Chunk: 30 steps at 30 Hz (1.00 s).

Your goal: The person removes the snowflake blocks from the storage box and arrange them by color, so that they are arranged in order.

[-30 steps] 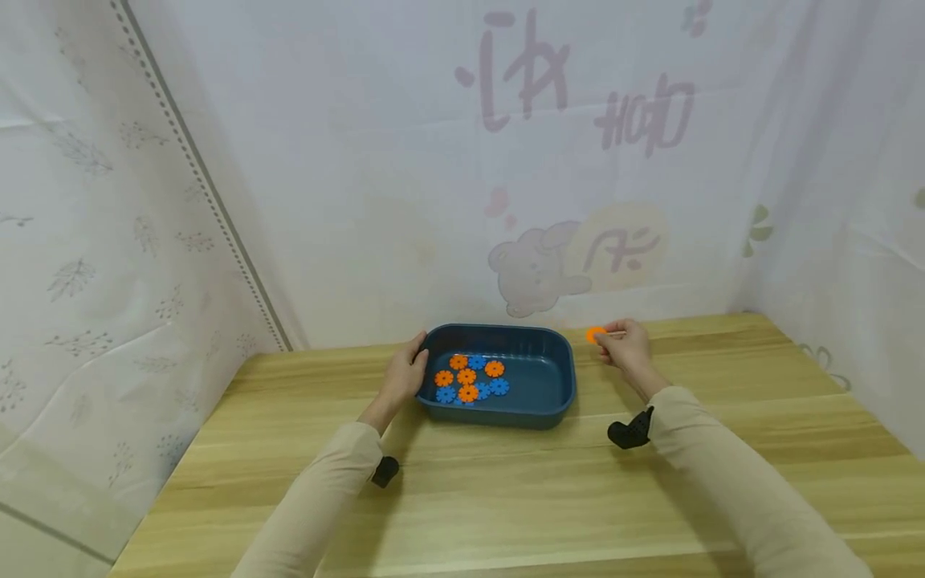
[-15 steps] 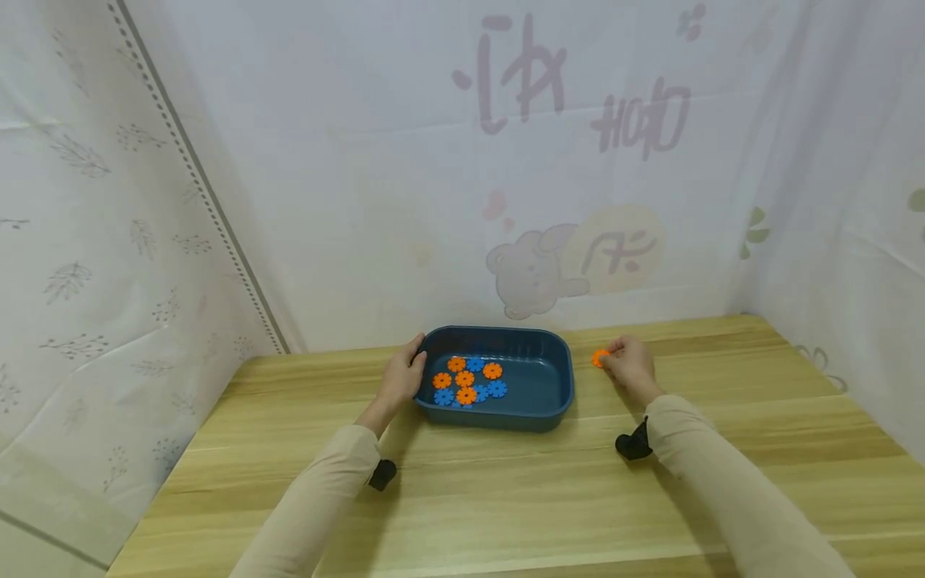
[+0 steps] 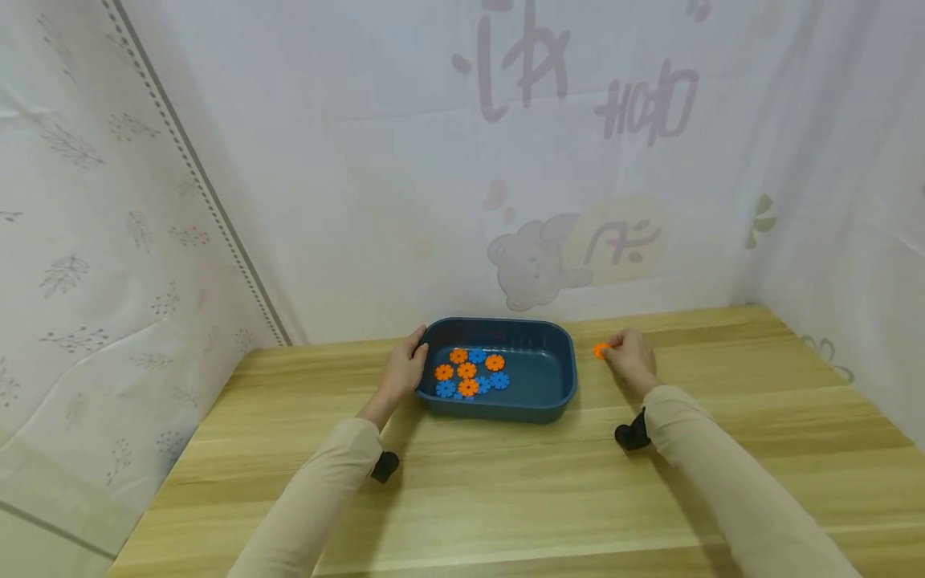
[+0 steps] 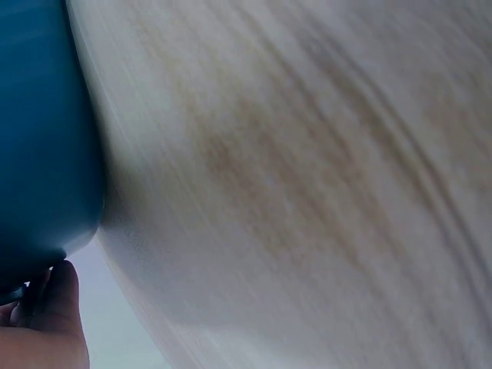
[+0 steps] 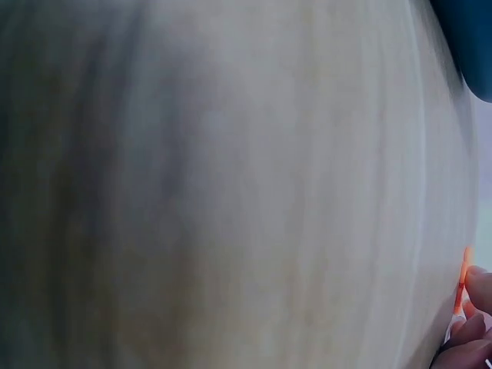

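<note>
My left hand (image 3: 403, 368) grips the left end of a dark blue plastic basin (image 3: 499, 411), thumb over the rim. In the left wrist view, a finger (image 4: 58, 300) presses near the basin's lower corner. Inside the basin, mostly toward the left, lie several orange notched discs (image 3: 467, 370) and blue notched discs (image 3: 499, 380), flat snowflake-like building pieces. To the right of the basin, my right hand (image 3: 632, 360) pinches one orange notched disc (image 3: 601, 350) between thumb and fingers, low over the table. The right wrist view catches that disc edge-on at its right border.
Everything stands on a wood-grain table (image 3: 499, 498). A pale printed curtain (image 3: 405, 177) hangs behind the table's back edge and along both sides. A black wrist device (image 3: 632, 433) sits beneath the right cuff, another beneath the left.
My right hand has come down toward the table and slightly right, still pinching the orange disc. The left hand and the basin keep their places; the head view has shifted slightly.
</note>
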### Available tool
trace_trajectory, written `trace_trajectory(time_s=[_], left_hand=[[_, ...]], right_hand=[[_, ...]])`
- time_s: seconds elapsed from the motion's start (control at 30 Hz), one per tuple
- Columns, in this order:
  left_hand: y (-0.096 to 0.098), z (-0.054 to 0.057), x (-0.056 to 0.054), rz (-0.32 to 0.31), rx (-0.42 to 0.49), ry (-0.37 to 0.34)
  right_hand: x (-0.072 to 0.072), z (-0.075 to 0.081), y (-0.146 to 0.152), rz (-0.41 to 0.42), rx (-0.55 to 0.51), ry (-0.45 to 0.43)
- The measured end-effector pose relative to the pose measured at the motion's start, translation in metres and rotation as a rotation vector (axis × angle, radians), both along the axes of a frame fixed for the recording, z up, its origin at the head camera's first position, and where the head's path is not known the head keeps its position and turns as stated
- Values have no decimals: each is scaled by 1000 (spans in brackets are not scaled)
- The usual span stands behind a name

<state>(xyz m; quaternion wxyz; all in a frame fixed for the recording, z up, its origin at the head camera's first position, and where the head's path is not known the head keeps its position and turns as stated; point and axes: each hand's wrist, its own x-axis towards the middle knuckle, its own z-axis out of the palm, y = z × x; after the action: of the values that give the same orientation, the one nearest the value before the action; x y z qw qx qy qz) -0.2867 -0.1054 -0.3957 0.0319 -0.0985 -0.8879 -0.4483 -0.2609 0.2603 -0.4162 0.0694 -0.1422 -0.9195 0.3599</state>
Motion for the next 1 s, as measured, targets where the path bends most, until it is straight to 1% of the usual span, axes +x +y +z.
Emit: trace_trajectory(time_s=[0.13,0.23,0.3,0.33,0.43,0.53,0.57,0.63,0.7,0.77,0.87,1.0], left_hand=[[0,-1,1,-2,2,-12],[-1,-1,1,-3,3,-14],[-1,0,0,-1,10,3],[-1,0,-1,1,15,6],[-1,1,-2,2,18,17],[-1,1,-2,3,9,11],[-1,0,-3,2,4,14],[-1,0,-3,4,-1,14],[0,0,-2,5,0,5],[0,0,-2,5,2,-3],[0,0,-1,9,4,-15],[0,0,-1,11,-5,-11]], right_hand=[[3,0,-1,18,-10,14],[5,1,-1,39,-45,55],[5,5,-3,47,-72,98],[5,8,-5,55,-107,111],[4,20,-15,85,-277,117],[5,34,-31,112,-500,106],[6,39,-38,118,-548,104],[7,46,-51,133,-604,107],[7,52,-65,152,-626,107],[7,52,-78,167,-634,95],[6,48,-97,184,-646,67],[3,36,-120,183,-634,15]])
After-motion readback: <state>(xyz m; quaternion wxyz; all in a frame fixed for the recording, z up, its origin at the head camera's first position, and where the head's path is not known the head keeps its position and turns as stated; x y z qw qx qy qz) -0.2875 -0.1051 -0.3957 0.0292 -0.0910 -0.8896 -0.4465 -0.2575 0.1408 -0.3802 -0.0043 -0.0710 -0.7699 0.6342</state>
